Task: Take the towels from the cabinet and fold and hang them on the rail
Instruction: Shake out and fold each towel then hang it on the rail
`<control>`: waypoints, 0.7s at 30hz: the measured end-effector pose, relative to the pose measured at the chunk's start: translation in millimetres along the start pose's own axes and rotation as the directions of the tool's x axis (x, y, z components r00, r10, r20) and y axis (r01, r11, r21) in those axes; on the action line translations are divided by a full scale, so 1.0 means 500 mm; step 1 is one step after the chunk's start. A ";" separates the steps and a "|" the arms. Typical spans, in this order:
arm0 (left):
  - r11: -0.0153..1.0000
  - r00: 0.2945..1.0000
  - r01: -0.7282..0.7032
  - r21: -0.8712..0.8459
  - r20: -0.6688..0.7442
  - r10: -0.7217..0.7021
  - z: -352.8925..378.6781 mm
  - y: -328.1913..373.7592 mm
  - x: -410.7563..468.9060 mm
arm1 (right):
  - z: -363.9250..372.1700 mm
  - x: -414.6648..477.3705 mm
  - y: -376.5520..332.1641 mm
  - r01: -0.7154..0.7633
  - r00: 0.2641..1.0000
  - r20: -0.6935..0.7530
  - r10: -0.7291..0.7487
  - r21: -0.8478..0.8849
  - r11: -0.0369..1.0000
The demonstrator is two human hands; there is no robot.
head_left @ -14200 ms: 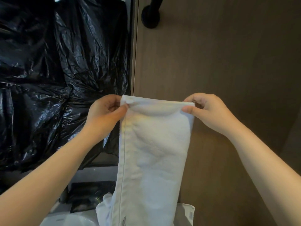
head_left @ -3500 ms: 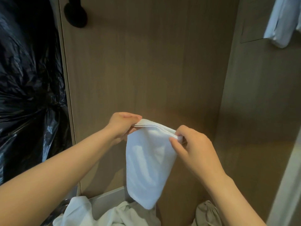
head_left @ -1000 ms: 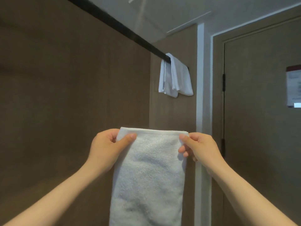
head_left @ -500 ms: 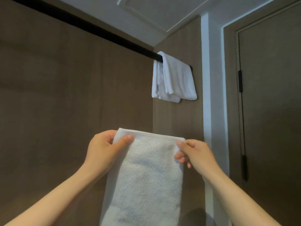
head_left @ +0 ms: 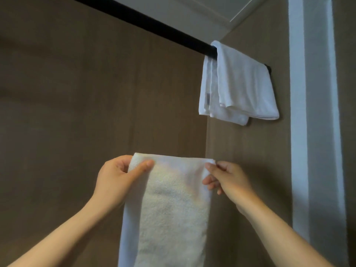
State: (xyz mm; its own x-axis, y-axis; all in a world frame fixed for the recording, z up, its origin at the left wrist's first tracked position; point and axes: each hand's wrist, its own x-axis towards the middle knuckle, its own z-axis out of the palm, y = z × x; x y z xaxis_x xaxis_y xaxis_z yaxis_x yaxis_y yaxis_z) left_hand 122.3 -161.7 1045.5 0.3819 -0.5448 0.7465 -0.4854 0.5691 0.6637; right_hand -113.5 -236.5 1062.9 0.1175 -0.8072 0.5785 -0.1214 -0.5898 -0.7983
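A brown wood-grain wall [head_left: 77, 112] fills the left side, with a black rail [head_left: 154, 26] running along its top from upper left down toward the right corner. Low in the view, the left hand [head_left: 115, 182] pinches the upper left corner of a folded white towel [head_left: 171, 209], thumb across the front and fingers curled behind. The towel hangs straight down between both hands, its top edge level and stretched flat, its lower end running out of view at the bottom. The right hand [head_left: 227, 180] pinches the upper right corner, thumb and fingertips closed on the edge. This towel is held well below the rail, not touching it. Above and to the right, a second white towel [head_left: 242, 83] is draped over the rail's right end. Farther right stands a white door frame [head_left: 316, 132].
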 end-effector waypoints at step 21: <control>0.935 0.931 0.113 0.336 -0.364 0.018 0.016 0.077 -0.069 | 0.055 0.145 0.085 0.259 0.888 0.330 -0.320 0.216 0.941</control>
State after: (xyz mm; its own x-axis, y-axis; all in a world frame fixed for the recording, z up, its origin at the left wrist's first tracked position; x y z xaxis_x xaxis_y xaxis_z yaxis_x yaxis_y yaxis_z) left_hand 84.4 -126.0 1044.8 0.6335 -0.2728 0.7241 -0.6745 0.2638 0.6895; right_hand -83.1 -319.7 1066.4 0.4685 -0.5200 0.7142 0.1289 -0.7595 -0.6376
